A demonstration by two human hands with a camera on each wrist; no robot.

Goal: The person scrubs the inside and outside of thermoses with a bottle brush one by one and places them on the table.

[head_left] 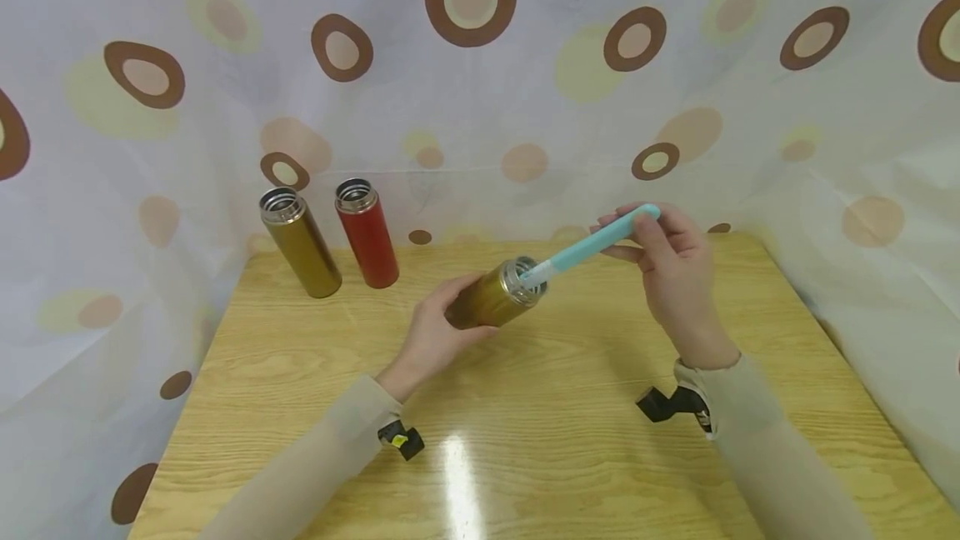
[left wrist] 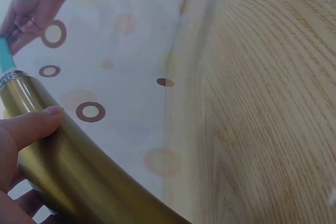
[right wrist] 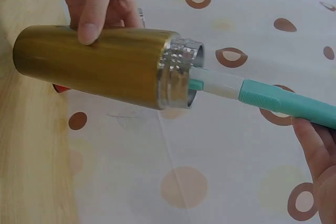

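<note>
My left hand (head_left: 438,326) grips a gold thermos flask (head_left: 489,300) round its body, holding it tilted above the table with its uncapped mouth to the right. In the right wrist view the flask's steel neck (right wrist: 178,72) shows threads at the rim. My right hand (head_left: 677,273) pinches the far end of a teal-handled bottle brush (head_left: 592,247). The brush's pale lower section (right wrist: 223,83) enters the flask mouth, and its head is hidden inside. In the left wrist view, the left thumb (left wrist: 39,124) lies along the gold flask.
A second gold flask (head_left: 306,248) and a red flask (head_left: 369,236) stand upright and uncapped at the back left of the wooden table (head_left: 300,382). A patterned curtain (head_left: 480,123) hangs behind the table and at its sides.
</note>
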